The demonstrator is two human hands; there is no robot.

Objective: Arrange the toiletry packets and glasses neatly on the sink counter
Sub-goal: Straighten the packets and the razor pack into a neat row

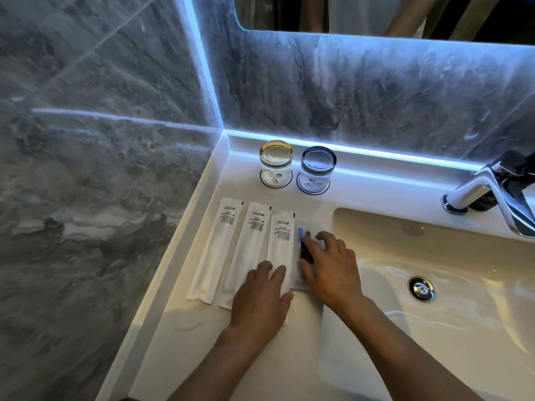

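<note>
Three long white toiletry packets lie side by side on the white counter (202, 342): the left packet (214, 250), the middle packet (249, 244) and the right packet (282, 241). A clear packet with a blue and dark item (302, 235) lies just right of them. My left hand (260, 302) rests flat on the near ends of the middle and right packets. My right hand (330, 267) presses its fingers on the clear packet. Two upturned glasses stand on round coasters at the back: an amber-based glass (276, 162) and a grey-based glass (318, 167).
The white sink basin (434, 270) with a chrome drain (421, 289) lies right of the packets. A chrome faucet (492, 186) stands at the back right. Grey marble walls close the left and back, and a lit mirror (376, 13) hangs above.
</note>
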